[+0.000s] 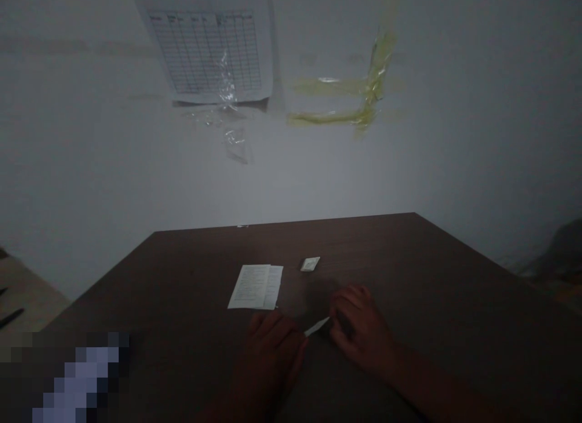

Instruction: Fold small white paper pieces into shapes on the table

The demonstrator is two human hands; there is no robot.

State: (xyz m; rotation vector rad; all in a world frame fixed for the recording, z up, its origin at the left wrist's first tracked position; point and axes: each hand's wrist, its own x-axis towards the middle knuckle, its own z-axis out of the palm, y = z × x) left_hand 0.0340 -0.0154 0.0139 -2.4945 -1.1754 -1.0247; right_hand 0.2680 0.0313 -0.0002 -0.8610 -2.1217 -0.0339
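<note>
Between my two hands is a narrow strip of white paper [317, 327], seen nearly edge-on just above the table. My left hand [278, 344] is closed at the strip's left end, its fingers curled and the thumb low. At the other end, my right hand [359, 329] pinches the paper between thumb and fingers. Just beyond my left hand lie printed sheets [250, 286], one partly over another. A small pale folded piece [310, 264] rests on the table past my hands; its exact kind is too dim to tell.
The dark brown table [191, 265] meets a pale wall [318, 180] at its far edge. On the wall hang a printed chart [213, 53] and strips of yellowed tape [331, 117]. A pixelated patch [82, 380] hides the lower left corner.
</note>
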